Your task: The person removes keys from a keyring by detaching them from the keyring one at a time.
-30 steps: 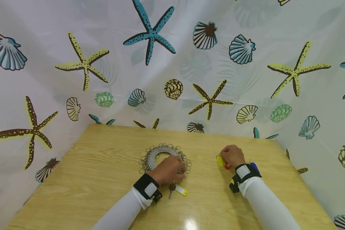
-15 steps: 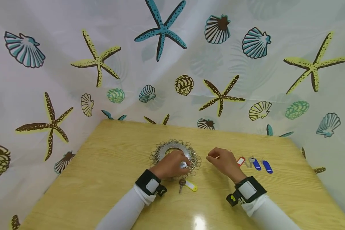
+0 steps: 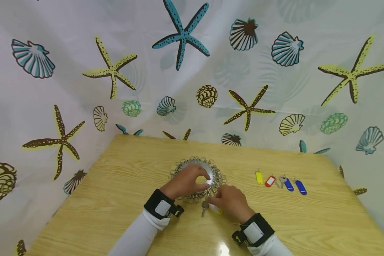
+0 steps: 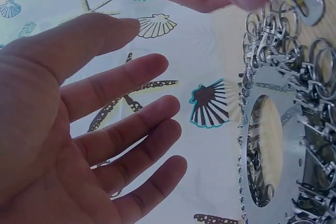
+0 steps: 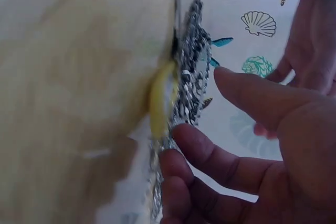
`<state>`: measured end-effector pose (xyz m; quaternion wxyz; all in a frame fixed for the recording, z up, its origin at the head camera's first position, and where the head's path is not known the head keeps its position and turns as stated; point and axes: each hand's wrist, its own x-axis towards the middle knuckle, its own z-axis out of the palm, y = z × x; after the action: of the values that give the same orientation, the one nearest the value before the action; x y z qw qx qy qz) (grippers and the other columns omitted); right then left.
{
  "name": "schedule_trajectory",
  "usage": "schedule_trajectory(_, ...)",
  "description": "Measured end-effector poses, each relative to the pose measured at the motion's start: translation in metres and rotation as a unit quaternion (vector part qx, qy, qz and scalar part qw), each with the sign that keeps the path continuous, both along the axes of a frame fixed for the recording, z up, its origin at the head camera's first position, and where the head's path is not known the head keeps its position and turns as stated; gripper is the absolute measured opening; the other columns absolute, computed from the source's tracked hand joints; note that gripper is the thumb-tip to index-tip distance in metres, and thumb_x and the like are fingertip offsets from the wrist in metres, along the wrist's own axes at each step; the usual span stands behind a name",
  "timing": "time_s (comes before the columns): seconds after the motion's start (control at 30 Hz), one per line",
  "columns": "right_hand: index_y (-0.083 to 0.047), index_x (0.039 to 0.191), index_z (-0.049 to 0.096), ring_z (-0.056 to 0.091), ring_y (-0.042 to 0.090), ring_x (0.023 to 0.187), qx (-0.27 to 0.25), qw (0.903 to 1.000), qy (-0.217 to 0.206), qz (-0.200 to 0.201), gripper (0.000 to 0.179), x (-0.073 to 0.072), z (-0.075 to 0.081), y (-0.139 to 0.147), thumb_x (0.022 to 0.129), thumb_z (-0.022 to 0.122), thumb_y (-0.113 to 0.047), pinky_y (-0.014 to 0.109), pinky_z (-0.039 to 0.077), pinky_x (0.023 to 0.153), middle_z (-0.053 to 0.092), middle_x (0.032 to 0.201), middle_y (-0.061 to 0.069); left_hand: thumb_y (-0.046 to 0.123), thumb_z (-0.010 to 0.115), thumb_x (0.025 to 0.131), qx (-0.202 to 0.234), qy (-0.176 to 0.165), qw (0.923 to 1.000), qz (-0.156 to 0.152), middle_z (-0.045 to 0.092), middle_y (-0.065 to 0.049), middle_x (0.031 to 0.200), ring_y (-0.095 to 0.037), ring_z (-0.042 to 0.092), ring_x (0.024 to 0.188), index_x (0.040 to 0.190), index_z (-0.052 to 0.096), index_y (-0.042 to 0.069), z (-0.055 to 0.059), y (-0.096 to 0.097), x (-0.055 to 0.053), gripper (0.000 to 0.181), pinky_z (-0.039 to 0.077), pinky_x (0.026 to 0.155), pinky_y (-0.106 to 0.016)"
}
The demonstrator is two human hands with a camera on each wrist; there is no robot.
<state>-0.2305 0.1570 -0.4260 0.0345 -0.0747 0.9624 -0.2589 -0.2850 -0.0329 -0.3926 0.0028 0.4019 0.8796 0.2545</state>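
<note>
In the head view a round silver metal plate (image 4: pixel 291 150), ringed with many small key rings and clasps, lies mid-table. My left hand (image 3: pixel 186 180) hovers over it, fingers and thumb spread, holding nothing. My right hand (image 3: pixel 233 202) is at the near right edge of the plate, beside a key (image 3: pixel 203 210) with a dark head and a yellow key tag (image 3: pixel 219 211). In the right wrist view the thumb and fingers stand apart near that yellow tag, which looks blurred; I cannot tell whether a fingertip touches it. The hand partly covers the tag in the head view.
To the right lies a row: a yellow tag (image 3: pixel 259 177), a red tag (image 3: pixel 270 181), a blue tag (image 3: pixel 289 185) with keys (image 3: pixel 281 182) beside it, and another blue tag (image 3: pixel 301 187). A patterned curtain (image 3: pixel 185 78) hangs behind the wooden table (image 3: pixel 131 170).
My right hand has moved left and nearer from the row of tags to the key and yellow tag by the plate. The fingers of my left hand have spread apart.
</note>
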Motion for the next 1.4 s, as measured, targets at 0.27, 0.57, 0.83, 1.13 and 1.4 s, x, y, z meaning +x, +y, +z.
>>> schedule_trajectory(0.27,-0.017,0.054,0.055,0.039,0.011,0.046,0.000,0.9990,0.041,0.019,0.032,-0.002,-0.003,-0.008,0.079,0.075,-0.020,0.026,0.028,0.043,0.044,0.051,-0.008,0.030,0.068,0.092,0.004,0.015,0.9999,0.006,0.063,0.000,0.114,-0.019,0.056,0.112,0.109,0.072,0.014,0.007,-0.001,-0.001,0.024,0.043,0.098,-0.037)
schedule_trajectory(0.57,-0.013,0.079,0.064,0.052,0.013,0.066,-0.094,0.9953,0.011,0.024,0.010,-0.012,0.009,0.002,0.085,0.069,-0.007,0.031,0.042,0.060,0.058,0.073,-0.003,0.030,0.068,0.091,0.004,0.020,0.9998,0.007,0.065,0.001,0.111,-0.017,0.057,0.110,0.109,0.073,0.014,0.008,0.001,-0.002,0.024,0.043,0.097,-0.036)
schedule_trajectory(0.83,-0.009,0.086,0.065,0.051,0.014,0.071,-0.148,0.9885,0.018,0.026,0.006,-0.021,0.010,0.009,0.090,0.062,-0.007,0.031,0.042,0.064,0.057,0.078,-0.002,0.023,0.072,0.089,0.002,0.012,0.9999,-0.006,0.068,0.002,0.106,-0.014,0.059,0.104,0.107,0.074,0.010,0.006,0.004,-0.007,0.022,0.045,0.093,-0.032)
schedule_trajectory(1.13,-0.008,0.092,0.066,0.054,0.014,0.082,-0.210,0.9749,0.036,0.065,0.006,-0.025,0.007,0.015,0.095,0.060,-0.008,0.032,0.045,0.072,0.061,0.088,0.000,0.026,0.076,0.085,-0.014,-0.067,0.9977,-0.002,0.071,-0.002,0.103,-0.014,0.064,0.095,0.106,0.074,0.012,-0.016,0.016,-0.012,0.026,0.050,0.080,-0.025)
schedule_trajectory(1.4,-0.008,0.096,0.069,0.059,0.017,0.084,-0.230,0.9658,0.044,0.112,0.008,-0.022,0.004,0.019,0.095,0.061,-0.010,0.027,0.048,0.066,0.065,0.094,0.002,0.022,0.071,0.090,0.003,-0.097,0.9950,-0.022,0.070,0.009,0.089,-0.005,0.062,0.083,0.096,0.077,0.017,-0.024,0.017,-0.016,0.010,0.049,0.077,-0.024)
